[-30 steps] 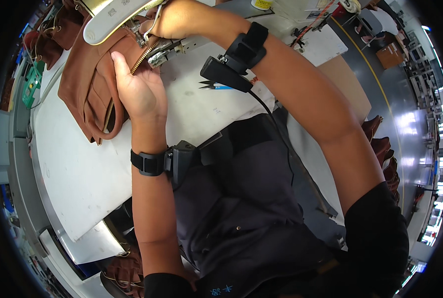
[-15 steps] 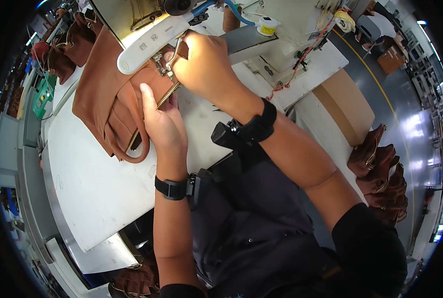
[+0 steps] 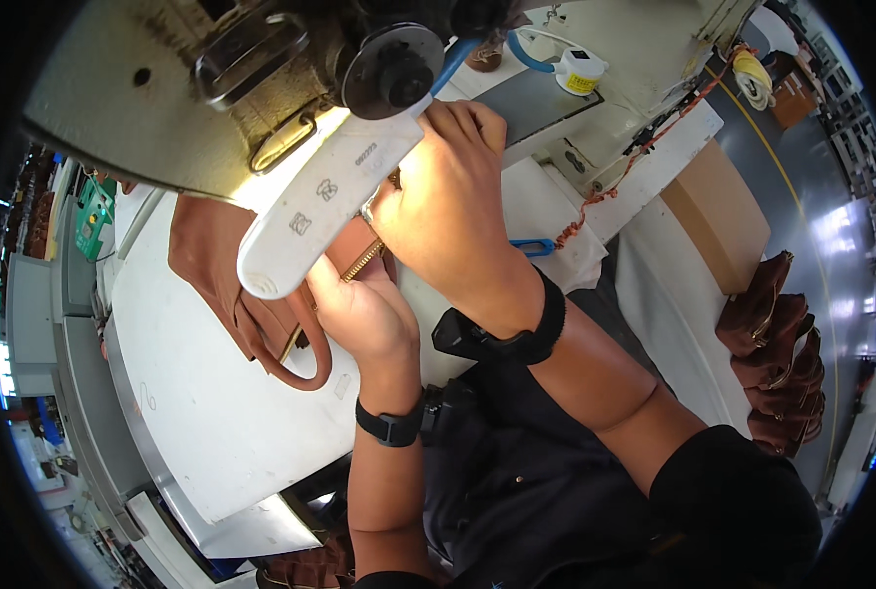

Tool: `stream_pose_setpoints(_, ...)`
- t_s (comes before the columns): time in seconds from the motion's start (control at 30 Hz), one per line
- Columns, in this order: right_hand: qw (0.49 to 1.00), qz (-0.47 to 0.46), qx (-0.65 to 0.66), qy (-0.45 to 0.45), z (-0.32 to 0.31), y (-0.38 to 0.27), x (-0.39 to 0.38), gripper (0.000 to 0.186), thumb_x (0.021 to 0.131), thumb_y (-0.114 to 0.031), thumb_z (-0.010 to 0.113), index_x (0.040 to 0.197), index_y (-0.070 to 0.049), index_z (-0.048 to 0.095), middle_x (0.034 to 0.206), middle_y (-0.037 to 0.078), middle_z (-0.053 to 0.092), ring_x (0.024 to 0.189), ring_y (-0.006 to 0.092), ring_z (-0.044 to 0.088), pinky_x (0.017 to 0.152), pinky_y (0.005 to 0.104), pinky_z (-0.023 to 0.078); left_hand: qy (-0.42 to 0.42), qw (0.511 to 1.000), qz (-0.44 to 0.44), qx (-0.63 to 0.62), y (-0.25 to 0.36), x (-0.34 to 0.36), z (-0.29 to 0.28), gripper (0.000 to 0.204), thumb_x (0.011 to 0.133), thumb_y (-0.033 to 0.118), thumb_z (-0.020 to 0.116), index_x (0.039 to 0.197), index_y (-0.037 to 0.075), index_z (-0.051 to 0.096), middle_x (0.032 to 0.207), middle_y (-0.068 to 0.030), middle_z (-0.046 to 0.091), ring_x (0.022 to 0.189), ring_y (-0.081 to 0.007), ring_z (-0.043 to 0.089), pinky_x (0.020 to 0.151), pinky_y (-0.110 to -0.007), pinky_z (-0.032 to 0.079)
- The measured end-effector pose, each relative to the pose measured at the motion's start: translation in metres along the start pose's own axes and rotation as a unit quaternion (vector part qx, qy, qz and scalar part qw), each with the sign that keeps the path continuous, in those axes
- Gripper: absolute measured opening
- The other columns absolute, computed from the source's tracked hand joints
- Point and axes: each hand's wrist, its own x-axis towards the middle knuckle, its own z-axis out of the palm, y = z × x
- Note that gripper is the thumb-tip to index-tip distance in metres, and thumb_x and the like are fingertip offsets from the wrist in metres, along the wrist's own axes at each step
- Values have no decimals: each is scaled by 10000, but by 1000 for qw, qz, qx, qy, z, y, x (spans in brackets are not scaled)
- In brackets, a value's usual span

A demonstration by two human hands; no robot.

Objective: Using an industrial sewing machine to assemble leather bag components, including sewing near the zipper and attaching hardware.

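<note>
A brown leather bag (image 3: 215,257) with a rolled handle (image 3: 312,365) lies under the head of an industrial sewing machine (image 3: 163,108). My left hand (image 3: 369,309) grips the bag's edge beside a brass zipper (image 3: 363,261), its thumb on the leather. My right hand (image 3: 453,201) is closed close to the needle area, just beyond the zipper's far end. Its fingertips and what they pinch are hidden. A long white bar (image 3: 325,211) on the machine covers part of the bag and the stitching spot, which is lit brightly from above.
The white tabletop (image 3: 188,422) carries the bag. A blue-handled tool (image 3: 532,247) lies right of my right wrist. A white bottle-like part (image 3: 577,71) sits on the machine's arm. Brown bags (image 3: 774,363) are piled at the right, by a cardboard sheet (image 3: 718,216).
My view has moved closer to the machine, so the white bar looks larger and hides more. Both hands remain at the bag by the needle area. The blue-handled tool has come into sight.
</note>
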Motion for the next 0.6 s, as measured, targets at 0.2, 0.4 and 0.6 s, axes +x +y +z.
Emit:
stream_pose_setpoints(0.2,1000,3,-1,0,1,3,-1,241,738,-67,747,966,-30,676,955,146,683,969,334,613,1015,450,378,-11,999,-30,23,7,4,-9,470,1140,271,460,1518,-9,457,1495,-147,581,1381,-265,562,1168,-457,438)
stream_pose_setpoints(0.4,999,-11,22,21,1,10,1,195,825,-123,734,986,-32,674,854,131,677,893,327,619,955,458,396,-15,995,-32,90,12,-5,-14,447,1116,232,541,1497,4,485,1439,-127,604,1296,-228,597,1121,-435,467)
stream_pose_setpoints(0.6,998,-9,55,28,-3,9,-3,179,826,-118,743,972,-53,662,840,99,685,895,315,632,940,456,396,-21,994,-28,107,13,-1,-21,455,1094,190,573,1502,9,486,1453,-121,591,1298,-225,591,1100,-421,478)
